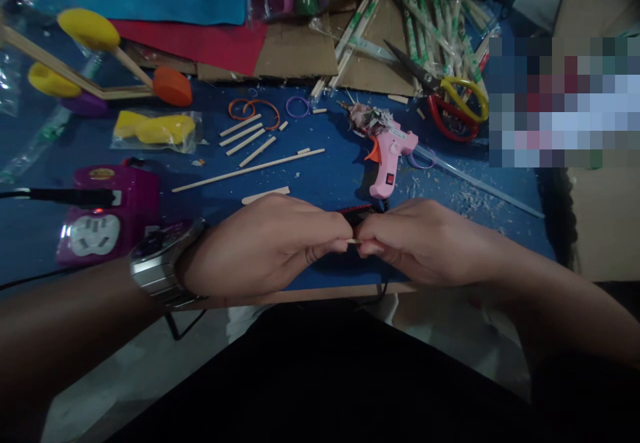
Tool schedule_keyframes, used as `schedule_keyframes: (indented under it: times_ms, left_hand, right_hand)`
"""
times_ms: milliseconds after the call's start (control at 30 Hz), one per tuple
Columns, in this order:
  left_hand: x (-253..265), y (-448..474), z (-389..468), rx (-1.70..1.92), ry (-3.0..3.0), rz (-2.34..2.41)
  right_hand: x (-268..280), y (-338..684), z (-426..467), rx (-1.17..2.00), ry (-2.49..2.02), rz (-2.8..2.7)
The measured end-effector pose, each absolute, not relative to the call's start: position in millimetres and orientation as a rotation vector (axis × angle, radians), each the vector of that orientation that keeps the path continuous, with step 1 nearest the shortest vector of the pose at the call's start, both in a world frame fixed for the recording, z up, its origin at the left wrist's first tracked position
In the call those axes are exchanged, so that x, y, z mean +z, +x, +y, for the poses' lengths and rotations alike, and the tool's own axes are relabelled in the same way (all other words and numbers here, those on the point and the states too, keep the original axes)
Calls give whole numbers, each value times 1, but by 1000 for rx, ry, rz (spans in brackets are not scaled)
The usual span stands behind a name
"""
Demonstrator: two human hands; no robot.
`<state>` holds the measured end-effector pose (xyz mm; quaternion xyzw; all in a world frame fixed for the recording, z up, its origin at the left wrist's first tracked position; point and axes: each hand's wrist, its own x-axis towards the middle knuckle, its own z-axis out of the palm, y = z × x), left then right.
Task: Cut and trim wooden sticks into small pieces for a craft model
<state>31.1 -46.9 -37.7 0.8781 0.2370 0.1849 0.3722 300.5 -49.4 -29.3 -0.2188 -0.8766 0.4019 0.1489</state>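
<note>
Close to the table's front edge, my left hand (270,239) and my right hand (425,239) meet almost fingertip to fingertip. Both are closed in a pinch on one small wooden stick (353,241); only a short pale bit of it shows between the fingers. A pink glue gun (393,156) lies just beyond my right hand, its nozzle smeared with clumped debris. Beyond my left hand are a flat wooden piece (265,195), a long thin stick (250,170) and several short cut sticks (245,134).
Red-and-yellow-handled scissors (453,106) and bundles of wrapped chopsticks (430,23) lie at the back right. A purple power socket (110,213) with a plugged-in cable stands left. Yellow balloons in a packet (156,129), a stick frame with balloons (130,86) and a clear glue stick (490,186) lie around.
</note>
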Motion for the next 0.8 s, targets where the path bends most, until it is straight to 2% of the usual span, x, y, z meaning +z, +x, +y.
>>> schedule_keyframes:
  times_ms: [233,600,800]
  left_hand:
    - [-37,30,-48,554,2215,542]
    - [-38,32,-51,485,2313,689]
    - [-42,33,-55,535,2439,730]
  right_hand:
    - [-25,299,-51,1139,-584,-2498]
    - [-23,299,-51,1131,-776,-2564]
    - [-25,296,-53,982,-837,-2630]
